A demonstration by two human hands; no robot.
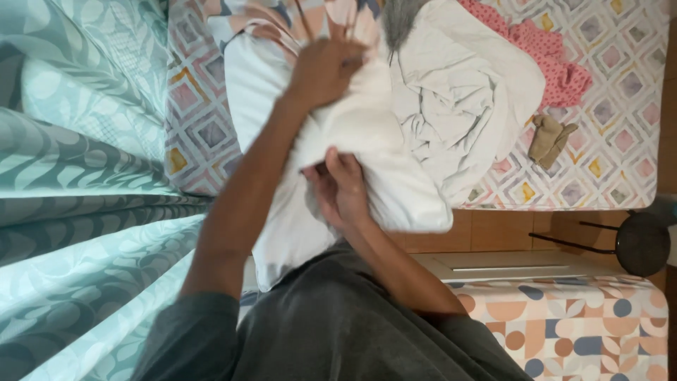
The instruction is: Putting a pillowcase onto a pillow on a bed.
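The left hand [326, 70] is clenched on the far end of a white pillow [338, 162], where a patterned pillowcase [282, 21] in peach and blue bunches around it. The right hand [340, 185] grasps the pillow's middle, fingers pressed into the fabric. The pillow runs from the far hand toward the person's grey shirt [331, 317], held against the body over the near edge of a bed [620, 169] covered in a diamond-print sheet. Just right of the pillow lies a crumpled white sheet [458, 106]; farther right are a pink garment [543, 56] and a tan cloth [551, 140]. Teal leaf-print curtains [84, 176] fill the left side. A round black stool [642, 243] stands at the right.
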